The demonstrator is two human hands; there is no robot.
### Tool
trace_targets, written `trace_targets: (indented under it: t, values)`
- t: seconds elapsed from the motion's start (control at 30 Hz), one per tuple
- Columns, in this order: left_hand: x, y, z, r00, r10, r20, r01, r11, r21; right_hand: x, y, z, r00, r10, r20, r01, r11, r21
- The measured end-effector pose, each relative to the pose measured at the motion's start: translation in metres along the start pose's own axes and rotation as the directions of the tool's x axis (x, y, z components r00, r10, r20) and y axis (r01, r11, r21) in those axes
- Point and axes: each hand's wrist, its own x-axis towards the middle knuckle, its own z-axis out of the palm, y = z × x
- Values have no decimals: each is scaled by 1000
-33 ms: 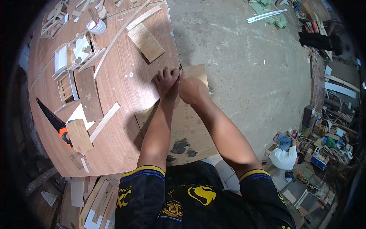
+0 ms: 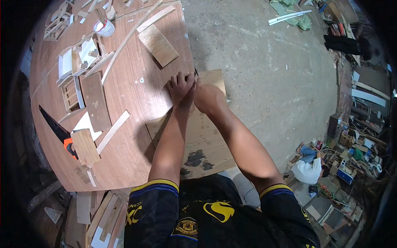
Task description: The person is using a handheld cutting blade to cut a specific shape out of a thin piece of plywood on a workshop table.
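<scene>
Left hand (image 2: 180,89) beside right hand (image 2: 209,98) at right edge of table (image 2: 126,91) | I cannot tell either grip, palms hidden | advise bracing near plywood panel (image 2: 202,136) evenly

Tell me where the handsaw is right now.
In the head view, the handsaw lies near the left edge of the brown table, its orange handle right by a small tan board, well left of the left hand.

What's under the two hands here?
Plywood shows around the right hand, tabletop beside the left hand. Whatever lies directly beneath them, or in their grip, is covered.
</scene>
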Motion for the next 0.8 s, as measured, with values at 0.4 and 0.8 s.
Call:
trace_targets:
  t: [0.4,0.8]
  values:
    - [-1,-4,4,996,-5,85,3,1000,20,-6,-5,-5,998,34,57,-33,999,-26]
    - [13,-9,27,1000,-1,17,0,1000,29,-4,6,-10,997,-76,1,76,996,-41]
